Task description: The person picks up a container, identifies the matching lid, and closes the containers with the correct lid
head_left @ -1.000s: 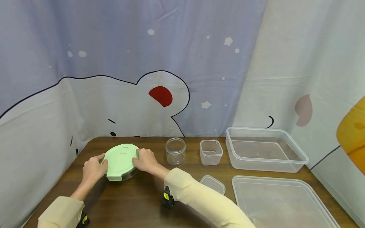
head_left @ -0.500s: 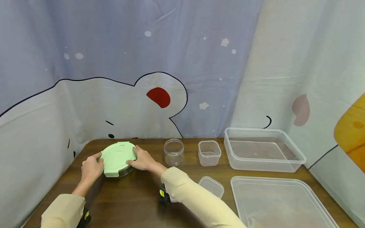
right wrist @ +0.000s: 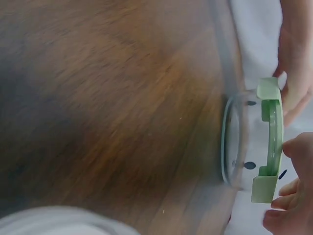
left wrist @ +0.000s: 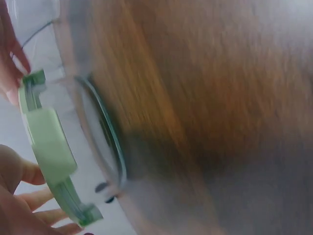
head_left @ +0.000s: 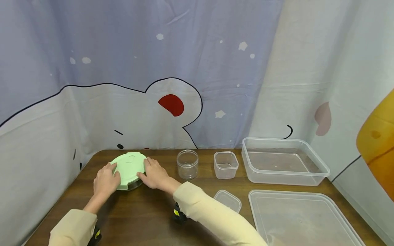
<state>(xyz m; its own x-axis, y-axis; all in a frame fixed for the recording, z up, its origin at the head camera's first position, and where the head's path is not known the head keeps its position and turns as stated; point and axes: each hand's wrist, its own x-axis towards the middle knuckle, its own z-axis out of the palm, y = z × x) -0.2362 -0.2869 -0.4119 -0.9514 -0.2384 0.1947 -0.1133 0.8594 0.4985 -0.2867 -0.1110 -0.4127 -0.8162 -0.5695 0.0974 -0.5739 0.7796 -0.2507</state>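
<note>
A pale green lid point(head_left: 129, 165) sits atop a round glass container point(head_left: 134, 185) near the far left corner of a wooden bench point(head_left: 138, 218). The left hand point(head_left: 106, 179) touches the lid along the container's left side, the right hand point(head_left: 155, 175) along its right, both with thumb and fingers spread rather than wrapped round. The step appears to be seating the lid; whether its flaps are locked cannot be told. The next move likely calls for even downward pressure, then pressing any loose flap home. Right of the container stand, in order, a clear round jar point(head_left: 187, 171), a small square tub point(head_left: 226, 173) and a large rectangular box point(head_left: 286, 177); nearer the person than these, also right of the container, lie a small clear lid point(head_left: 228, 199) and a large clear lid point(head_left: 301, 215). Behind the container hangs a cartoon-print curtain point(head_left: 123, 51).
</note>
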